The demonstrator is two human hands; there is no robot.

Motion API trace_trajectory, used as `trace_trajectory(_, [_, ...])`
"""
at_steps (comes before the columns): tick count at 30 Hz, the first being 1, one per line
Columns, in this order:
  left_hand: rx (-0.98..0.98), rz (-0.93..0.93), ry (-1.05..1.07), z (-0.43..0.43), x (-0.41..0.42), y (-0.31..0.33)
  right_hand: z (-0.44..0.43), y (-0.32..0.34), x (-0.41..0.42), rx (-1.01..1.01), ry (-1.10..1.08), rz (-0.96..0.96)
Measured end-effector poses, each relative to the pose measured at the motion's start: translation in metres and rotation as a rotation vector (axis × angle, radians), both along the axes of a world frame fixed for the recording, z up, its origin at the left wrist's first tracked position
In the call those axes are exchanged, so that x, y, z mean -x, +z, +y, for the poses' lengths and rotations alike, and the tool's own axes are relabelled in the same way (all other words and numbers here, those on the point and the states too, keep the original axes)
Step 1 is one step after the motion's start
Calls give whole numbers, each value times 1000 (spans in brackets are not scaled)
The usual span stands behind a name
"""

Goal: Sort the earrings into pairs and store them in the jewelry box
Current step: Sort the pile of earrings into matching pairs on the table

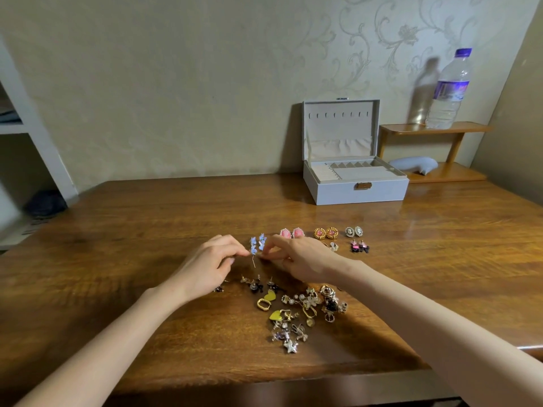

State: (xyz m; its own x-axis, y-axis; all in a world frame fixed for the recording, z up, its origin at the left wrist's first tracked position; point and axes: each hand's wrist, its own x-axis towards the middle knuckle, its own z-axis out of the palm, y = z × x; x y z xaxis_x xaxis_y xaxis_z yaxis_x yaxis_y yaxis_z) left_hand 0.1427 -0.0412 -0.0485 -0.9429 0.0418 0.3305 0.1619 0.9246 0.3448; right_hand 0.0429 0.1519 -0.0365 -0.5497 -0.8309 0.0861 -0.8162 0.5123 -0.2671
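Wooden table (pixel 117 230) against a patterned wall — earring sorting under way, jewelry box (pixel 354 188) open at the back right.

Box lid stands upright, tray compartments look bare; water bottle (pixel 448 89) on a small shelf (pixel 432 128) beside it. Left hand (pixel 205 268) and right hand (pixel 296 259) meet mid-table, fingertips pinched on blue flower earrings (pixel 257 244) — one each, it seems. Sorted pairs in a row behind the right hand: pink earrings (pixel 291 232), gold-rimmed earrings (pixel 325 232), cameo earrings (pixel 353 231), black-and-pink earrings (pixel 359 247) just nearer. Unsorted pile (pixel 296 312) lies nearest the person.
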Motion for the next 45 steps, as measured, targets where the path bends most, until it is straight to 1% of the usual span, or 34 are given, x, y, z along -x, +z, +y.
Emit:
trace_trajectory(4, [53,-85,-23,0,2,-5,8,9,-5,42,7,-24])
trace_trajectory(12, [114,-156,-92,2,2,-2,7,0,-8,58,3,-52])
trace_trajectory(16, [85,-118,-109,2,-2,-2,8,2,-11,91,31,-61])
trace_trajectory(19, [25,-50,-72,1,-5,1,16,8,-11,173,28,-93])
trace_trajectory(22, [-30,-19,-79,2,-10,5,26,10,-5,237,17,-65])
trace_trajectory(24, [-24,-33,-117,5,-13,6,33,11,-3,230,9,-44])
trace_trajectory(28, [26,-128,-153,12,-16,0,34,9,-2,186,60,-56])
trace_trajectory(31, [1,-144,-154,13,-21,-4,32,7,-2,177,76,-70])
trace_trajectory(38, [-113,-168,-105,6,-39,0,30,6,-3,164,92,-101])
trace_trajectory(42, [-64,-155,-47,-6,-45,2,14,2,-12,159,140,-106])
trace_trajectory(45, [-22,-232,-26,-15,-50,2,6,3,-14,140,123,-119])
